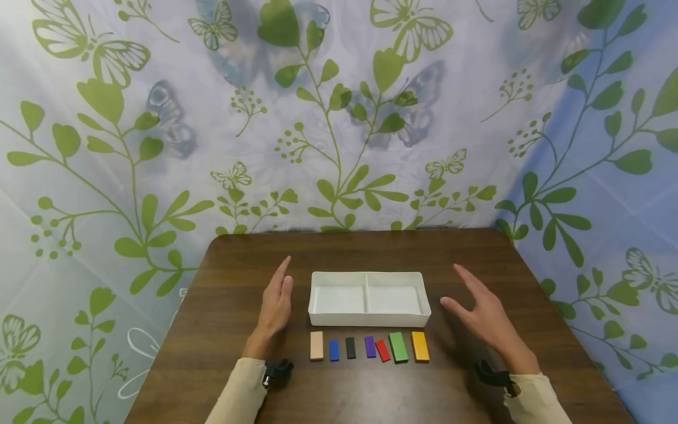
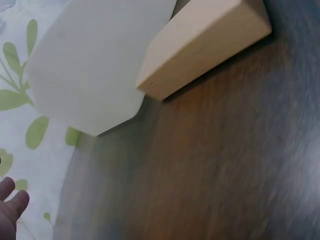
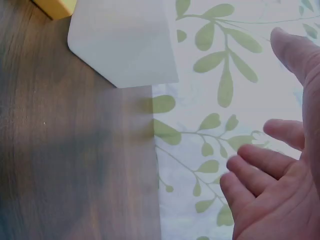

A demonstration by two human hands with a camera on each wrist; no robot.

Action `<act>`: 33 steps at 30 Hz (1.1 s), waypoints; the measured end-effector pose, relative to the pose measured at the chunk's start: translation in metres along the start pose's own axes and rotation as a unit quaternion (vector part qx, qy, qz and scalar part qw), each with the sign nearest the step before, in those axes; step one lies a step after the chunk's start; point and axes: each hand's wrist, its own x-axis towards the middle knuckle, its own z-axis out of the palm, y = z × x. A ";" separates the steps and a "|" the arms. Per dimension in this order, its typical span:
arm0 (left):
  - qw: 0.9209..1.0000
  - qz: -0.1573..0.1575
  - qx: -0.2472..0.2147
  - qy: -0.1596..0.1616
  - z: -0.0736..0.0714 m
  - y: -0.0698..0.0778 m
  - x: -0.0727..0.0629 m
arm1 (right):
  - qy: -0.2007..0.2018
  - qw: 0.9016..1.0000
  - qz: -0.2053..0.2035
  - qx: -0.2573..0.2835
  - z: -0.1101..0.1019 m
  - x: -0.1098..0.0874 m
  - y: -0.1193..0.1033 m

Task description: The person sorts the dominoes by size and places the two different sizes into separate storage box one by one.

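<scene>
White tray [image 1: 369, 320] btwn L hand [image 1: 275, 308] & R hand [image 1: 484, 316], fingers near-straight, both empty

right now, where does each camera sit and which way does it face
Head: on the head, facing forward and down at the tray, blocks and table; left hand, right hand and sleeves show.
Left wrist: on that wrist, facing the beige block and tray's end; fingertips show at lower left.
Right wrist: on that wrist, facing the tray's end and patterned cloth; fingers show at right.
Shared: head and left wrist both show the beige block.
</scene>
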 end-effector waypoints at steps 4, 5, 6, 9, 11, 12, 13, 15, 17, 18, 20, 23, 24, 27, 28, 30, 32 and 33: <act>0.999 -0.010 -0.028 -0.036 0.009 -0.003 -0.001 | 0.010 1.000 0.000 0.009 -0.002 -0.005 -0.001; 0.998 -0.012 -0.037 -0.043 0.011 -0.004 -0.001 | 0.012 1.000 0.000 0.011 -0.002 -0.006 -0.001; 0.998 -0.015 -0.043 -0.050 0.013 -0.005 -0.001 | 0.014 1.000 0.000 0.012 -0.002 -0.008 0.000; 0.996 -0.020 -0.054 -0.068 0.018 -0.008 -0.001 | 0.011 1.000 0.002 0.006 -0.002 -0.012 0.001; 0.995 -0.027 -0.057 -0.079 0.020 -0.009 -0.001 | 0.007 1.000 0.001 0.006 -0.002 -0.014 0.002; 0.994 -0.032 -0.058 -0.086 0.021 -0.010 -0.001 | 0.005 1.000 0.001 0.007 -0.002 -0.016 0.003; 0.993 -0.038 -0.058 -0.092 0.022 -0.011 -0.001 | 0.001 1.000 0.001 0.009 -0.002 -0.017 0.003; 0.992 -0.050 -0.060 -0.102 0.023 -0.013 -0.002 | -0.004 1.000 0.001 0.015 -0.001 -0.020 0.005; 0.990 -0.059 -0.062 -0.111 0.024 -0.015 -0.002 | -0.009 1.000 0.002 0.021 -0.001 -0.022 0.006; 0.989 -0.062 -0.063 -0.116 0.024 -0.016 -0.002 | -0.012 1.000 0.003 0.022 -0.001 -0.023 0.007; 0.988 -0.068 -0.066 -0.123 0.025 -0.017 -0.002 | -0.019 0.999 0.004 0.027 0.000 -0.025 0.007; 0.985 -0.072 -0.075 -0.136 0.026 -0.019 -0.002 | -0.036 0.999 0.007 0.038 0.002 -0.028 0.008; 0.984 -0.073 -0.079 -0.141 0.026 -0.020 -0.002 | -0.046 0.998 0.007 0.044 0.003 -0.029 0.009; 0.982 -0.064 -0.083 -0.155 0.027 -0.022 -0.002 | -0.078 0.995 0.010 0.063 0.006 -0.033 0.011; 0.981 -0.062 -0.087 -0.159 0.027 -0.022 -0.002 | -0.091 0.993 0.011 0.072 0.008 -0.034 0.012; 0.979 -0.062 -0.094 -0.169 0.028 -0.023 -0.001 | -0.112 0.990 0.011 0.085 0.011 -0.035 0.014; 0.977 -0.064 -0.101 -0.175 0.029 -0.023 -0.001 | -0.127 0.988 0.008 0.091 0.015 -0.036 0.016; 0.975 -0.068 -0.111 -0.178 0.029 -0.022 -0.001 | -0.135 0.986 0.006 0.095 0.017 -0.036 0.016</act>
